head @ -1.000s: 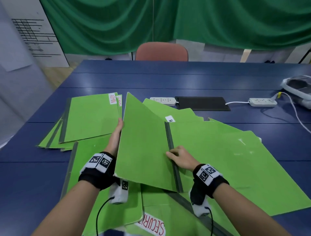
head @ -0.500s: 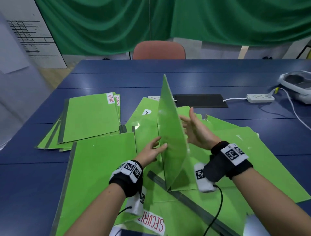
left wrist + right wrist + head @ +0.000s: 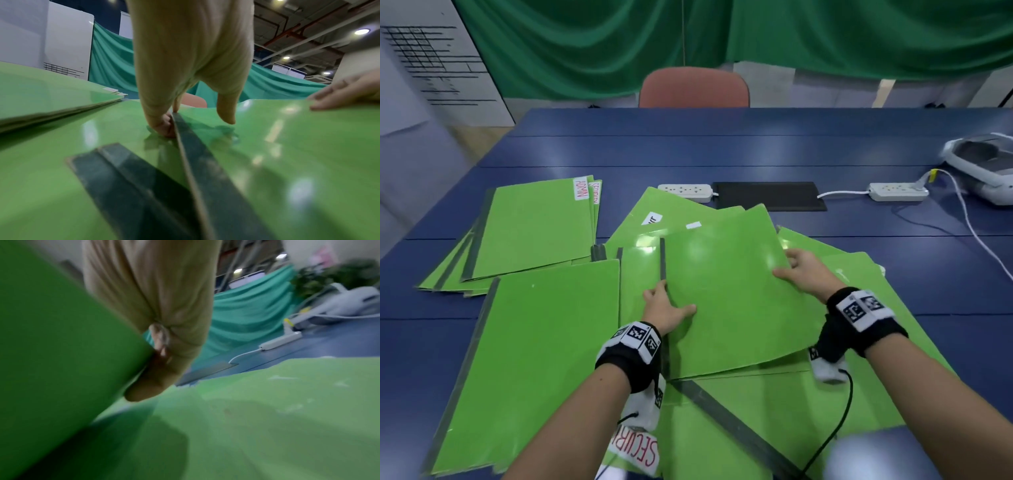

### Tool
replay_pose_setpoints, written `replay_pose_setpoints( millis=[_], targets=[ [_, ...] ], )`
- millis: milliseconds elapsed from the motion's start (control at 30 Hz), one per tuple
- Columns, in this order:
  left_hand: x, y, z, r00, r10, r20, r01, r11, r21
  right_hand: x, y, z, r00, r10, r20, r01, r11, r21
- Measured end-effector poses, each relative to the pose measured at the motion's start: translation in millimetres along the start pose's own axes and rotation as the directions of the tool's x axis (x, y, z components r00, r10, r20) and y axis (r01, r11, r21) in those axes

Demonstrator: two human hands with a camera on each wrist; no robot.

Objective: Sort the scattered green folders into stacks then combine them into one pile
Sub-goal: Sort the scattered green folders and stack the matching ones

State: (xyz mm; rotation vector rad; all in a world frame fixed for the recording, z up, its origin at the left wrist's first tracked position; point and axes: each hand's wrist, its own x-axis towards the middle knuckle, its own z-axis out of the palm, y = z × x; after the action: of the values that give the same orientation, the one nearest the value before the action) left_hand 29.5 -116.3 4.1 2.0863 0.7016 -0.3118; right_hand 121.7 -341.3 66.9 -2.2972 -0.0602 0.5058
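Observation:
Both hands hold one green folder [image 3: 729, 294] almost flat just above the scattered pile, with its dark spine strip on the left. My left hand [image 3: 667, 305] pinches that spine, thumb on top, as the left wrist view shows for the same hand [image 3: 201, 116] and folder [image 3: 298, 154]. My right hand [image 3: 794, 267] grips the folder's right edge; in the blurred right wrist view this hand [image 3: 156, 356] pinches the folder [image 3: 61, 353]. A sorted stack [image 3: 534, 233] labelled ADMIN lies at the back left. A single folder [image 3: 534, 359] lies at the front left. More loose folders [image 3: 876, 325] spread underneath.
On the blue table [image 3: 722, 150] behind the folders lie two white power strips [image 3: 685, 192] [image 3: 897, 192] and a black pad [image 3: 767, 197]. At the far right a white device [image 3: 983, 171] sits with its cable [image 3: 976, 233] trailing forward. A red chair [image 3: 693, 87] stands behind the table.
The folder was raised by its left edge, stood upright half a second ago, and now lies turned over to the right, spine on the left, a hand on each side.

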Motion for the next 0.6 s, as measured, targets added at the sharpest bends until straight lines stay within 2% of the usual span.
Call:
replay_pose_setpoints(
  millis=[133,267,367,467,600],
  targets=[
    [3,-2,6,0.995,-0.067,-0.079,0.069,0.997,0.022,22,33,31,0.998,0.068,0.004,-0.064,0.961,-0.267],
    [4,-4,5,0.989,-0.103,-0.105,0.099,0.994,-0.045,28,47,48,0.992,0.07,-0.102,-0.105,0.91,-0.401],
    [2,-1,4,0.991,-0.049,-0.126,0.027,0.985,-0.171,30,48,58,0.987,0.054,-0.153,-0.114,0.9,-0.421],
    [1,-1,1,0.987,-0.007,-0.16,-0.025,0.979,-0.2,32,46,60,0.986,0.08,-0.144,-0.129,0.917,-0.378],
    [4,-7,-8,0.948,-0.007,-0.318,-0.078,0.964,-0.253,35,43,57,0.988,0.131,-0.087,-0.154,0.926,-0.345]
  ],
)
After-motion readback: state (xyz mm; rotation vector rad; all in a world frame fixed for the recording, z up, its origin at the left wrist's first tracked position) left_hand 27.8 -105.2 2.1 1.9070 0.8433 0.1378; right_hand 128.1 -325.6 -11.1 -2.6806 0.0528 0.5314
